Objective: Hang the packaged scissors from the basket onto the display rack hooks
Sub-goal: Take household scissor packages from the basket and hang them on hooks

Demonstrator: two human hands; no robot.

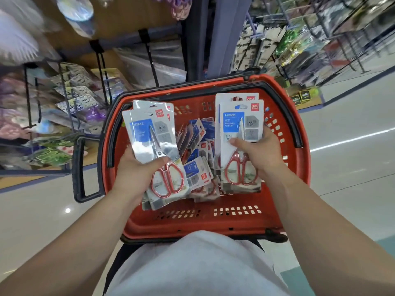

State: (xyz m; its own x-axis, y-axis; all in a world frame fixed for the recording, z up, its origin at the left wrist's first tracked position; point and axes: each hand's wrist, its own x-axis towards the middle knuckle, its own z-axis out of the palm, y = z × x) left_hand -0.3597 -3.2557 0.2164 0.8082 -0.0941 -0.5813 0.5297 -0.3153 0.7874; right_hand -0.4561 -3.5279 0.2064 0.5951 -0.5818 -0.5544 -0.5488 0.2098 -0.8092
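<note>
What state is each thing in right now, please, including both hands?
Left hand: grips the left stack of scissor packs, fanned.
Right hand: grips the right stack of scissor packs, upright.
Red basket: part filled, handles folded down.
Loose scissor packs: piled untidily inside the basket.

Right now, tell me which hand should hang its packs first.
Left, probably. The left hand holds its packs nearer the hooks, up on the left; the right hand holds its own farther off.
</note>
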